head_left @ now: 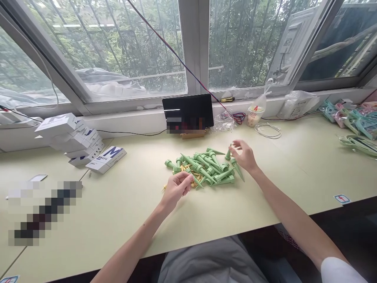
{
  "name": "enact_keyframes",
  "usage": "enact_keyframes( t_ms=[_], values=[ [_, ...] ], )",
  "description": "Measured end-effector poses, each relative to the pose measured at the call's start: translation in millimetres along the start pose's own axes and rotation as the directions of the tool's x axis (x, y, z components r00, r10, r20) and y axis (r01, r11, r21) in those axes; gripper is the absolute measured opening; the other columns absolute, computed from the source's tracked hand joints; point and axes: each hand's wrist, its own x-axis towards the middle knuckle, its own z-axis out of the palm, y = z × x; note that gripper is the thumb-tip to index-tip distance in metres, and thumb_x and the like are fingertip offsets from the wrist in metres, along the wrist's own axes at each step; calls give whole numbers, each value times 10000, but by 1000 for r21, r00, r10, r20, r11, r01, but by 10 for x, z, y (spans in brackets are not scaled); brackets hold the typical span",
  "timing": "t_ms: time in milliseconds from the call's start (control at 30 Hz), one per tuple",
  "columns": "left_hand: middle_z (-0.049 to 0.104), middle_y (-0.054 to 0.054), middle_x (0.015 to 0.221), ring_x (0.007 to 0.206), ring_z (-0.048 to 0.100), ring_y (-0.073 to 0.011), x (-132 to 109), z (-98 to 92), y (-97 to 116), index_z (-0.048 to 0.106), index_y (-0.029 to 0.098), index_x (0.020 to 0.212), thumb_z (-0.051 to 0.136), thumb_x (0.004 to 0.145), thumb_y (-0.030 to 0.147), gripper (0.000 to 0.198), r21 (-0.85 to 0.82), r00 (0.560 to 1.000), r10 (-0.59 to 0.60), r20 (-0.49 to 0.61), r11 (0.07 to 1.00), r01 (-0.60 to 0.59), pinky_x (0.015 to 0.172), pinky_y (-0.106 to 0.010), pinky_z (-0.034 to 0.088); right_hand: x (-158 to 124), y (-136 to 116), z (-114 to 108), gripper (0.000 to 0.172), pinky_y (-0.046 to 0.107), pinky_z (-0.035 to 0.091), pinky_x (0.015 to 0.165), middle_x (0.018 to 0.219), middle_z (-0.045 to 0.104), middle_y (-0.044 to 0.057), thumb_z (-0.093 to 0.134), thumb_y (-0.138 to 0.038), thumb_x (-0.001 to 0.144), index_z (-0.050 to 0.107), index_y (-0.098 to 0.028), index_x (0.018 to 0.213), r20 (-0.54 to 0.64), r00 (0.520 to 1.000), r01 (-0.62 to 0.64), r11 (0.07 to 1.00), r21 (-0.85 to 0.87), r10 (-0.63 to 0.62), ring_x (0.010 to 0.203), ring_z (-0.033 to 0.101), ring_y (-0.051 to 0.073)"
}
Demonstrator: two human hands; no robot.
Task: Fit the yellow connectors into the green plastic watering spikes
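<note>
A pile of green plastic spikes (203,165), each a tapering cone with a ribbed cap end, lies in the middle of the table. Small yellow plastic pieces (198,181) are mixed in at its near left side. At that side my left hand (177,186) is closed, thumb against fingers; whatever it may hold is hidden. On the far right of the pile, my right hand (245,156) pinches a green spike (228,153), held upright with its cap end down by the tabletop. Another spike (238,171) lies just below my right hand.
White boxes (73,137) are stacked at the left, one box (106,159) lying nearer. A black screen (188,114) stands by the window. Along the back right are a bagged cup (255,114), a coiled white cable (268,131) and bagged coloured items (353,116). The pale table (294,184) ends near my lap.
</note>
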Motion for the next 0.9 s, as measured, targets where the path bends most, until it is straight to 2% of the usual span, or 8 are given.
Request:
enact_keyframes(
  t_ms=[100, 167, 233, 333, 400, 500, 667, 900],
  values=[
    [513, 35, 516, 449, 379, -62, -1, 8, 19, 621, 162, 777, 614, 906, 467, 331, 10, 1000, 16, -5, 1000, -16, 456, -202, 286, -43, -189, -38, 217, 350, 545, 751, 935, 672, 86, 545, -383, 950, 610, -180, 993, -250, 965, 74, 997, -15, -75, 819, 643, 201],
    [514, 31, 517, 448, 384, -62, 3, 12, 25, 621, 159, 772, 592, 917, 477, 351, 20, 1000, 26, -5, 999, -26, 457, -202, 293, -93, -312, -37, 175, 337, 539, 733, 871, 673, 59, 538, -350, 961, 613, -195, 930, -274, 954, 116, 993, -28, -119, 773, 640, 189],
    [516, 28, 520, 450, 387, -63, 8, 14, 23, 621, 157, 769, 585, 920, 484, 362, 31, 1000, 27, -7, 999, -26, 454, -200, 290, -154, -409, -7, 161, 325, 528, 702, 794, 662, 32, 537, -320, 966, 609, -208, 876, -211, 963, 169, 986, -18, -169, 714, 626, 177],
    [516, 25, 525, 451, 386, -66, 14, 14, 12, 621, 156, 778, 584, 916, 495, 368, 51, 1000, 14, -10, 999, -14, 441, -198, 272, -238, -488, 80, 147, 321, 522, 670, 770, 651, 29, 528, -290, 971, 610, -217, 874, -23, 970, 243, 969, 54, -242, 682, 608, 174],
    [513, 24, 527, 455, 387, -69, 11, 19, 2, 621, 156, 777, 579, 917, 493, 367, 86, 1000, 21, -8, 996, -20, 439, -198, 273, -280, -497, 141, 123, 333, 530, 697, 806, 649, 41, 528, -278, 971, 620, -219, 916, 117, 954, 266, 959, 98, -277, 728, 619, 185],
    [514, 20, 543, 484, 423, -81, -1, 38, -22, 624, 153, 767, 575, 923, 471, 357, 205, 997, 80, -6, 976, -77, 460, -204, 309, -321, -472, 204, 85, 363, 535, 776, 899, 646, 62, 571, -264, 949, 631, -219, 990, 246, 927, 264, 958, 112, -284, 848, 636, 211],
    [486, 26, 546, 505, 408, -87, -26, 84, -94, 600, 157, 724, 523, 960, 418, 360, 435, 969, 231, 91, 866, -248, 489, -221, 298, -353, -425, 244, 73, 395, 529, 811, 933, 653, 72, 603, -237, 921, 634, -216, 982, 312, 912, 256, 964, 70, -265, 899, 636, 238],
    [425, 47, 544, 506, 357, -84, -45, 120, -170, 556, 167, 689, 485, 986, 308, 337, 660, 895, 359, 264, 610, -439, 535, -232, 295, -361, -443, 261, 60, 411, 497, 841, 862, 655, 50, 621, -191, 894, 625, -215, 949, 330, 900, 284, 958, 49, -284, 876, 612, 239]
  ],
)
